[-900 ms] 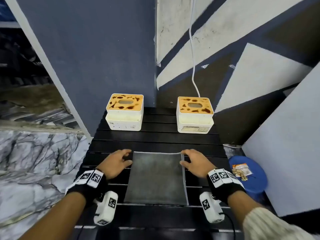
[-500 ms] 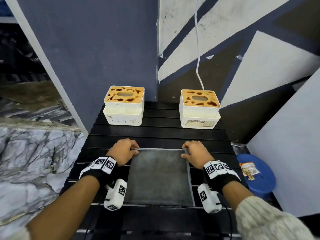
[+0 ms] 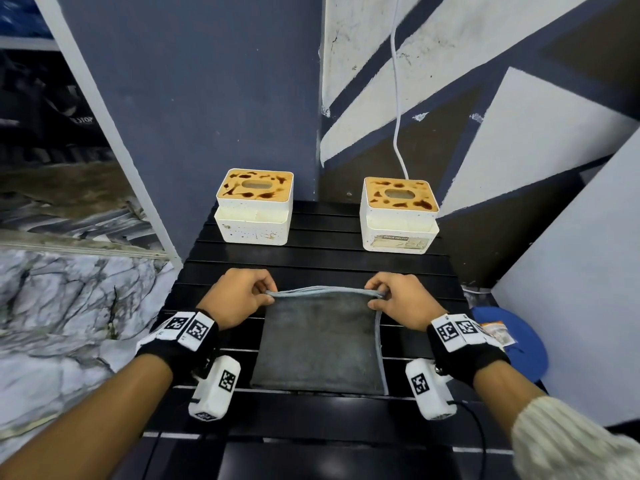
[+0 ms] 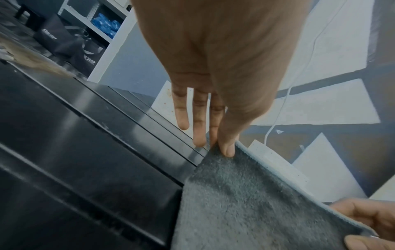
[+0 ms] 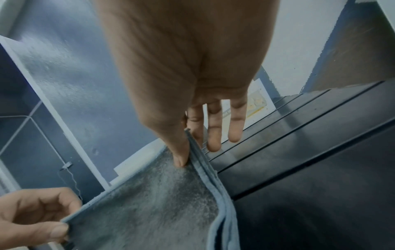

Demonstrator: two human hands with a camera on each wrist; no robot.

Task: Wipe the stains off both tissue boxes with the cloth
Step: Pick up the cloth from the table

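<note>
A folded grey cloth (image 3: 320, 344) lies on the black slatted table (image 3: 322, 265). My left hand (image 3: 268, 295) pinches its far left corner and my right hand (image 3: 379, 296) pinches its far right corner, lifting the far edge slightly. The left wrist view shows thumb and fingers of the left hand (image 4: 222, 147) on the cloth (image 4: 245, 199) corner. In the right wrist view the right hand (image 5: 186, 155) pinches the cloth (image 5: 153, 199) edge. Two white tissue boxes with stained orange tops stand at the back: the left box (image 3: 254, 206) and the right box (image 3: 399, 213).
A white cable (image 3: 396, 98) hangs down the painted wall behind the right box. A blue stool (image 3: 512, 344) with a snack packet stands to the right of the table. Marble floor (image 3: 62, 306) lies to the left.
Both hands went from lying beside the cloth's far corners to pinching them. The far edge has lifted off the table.
</note>
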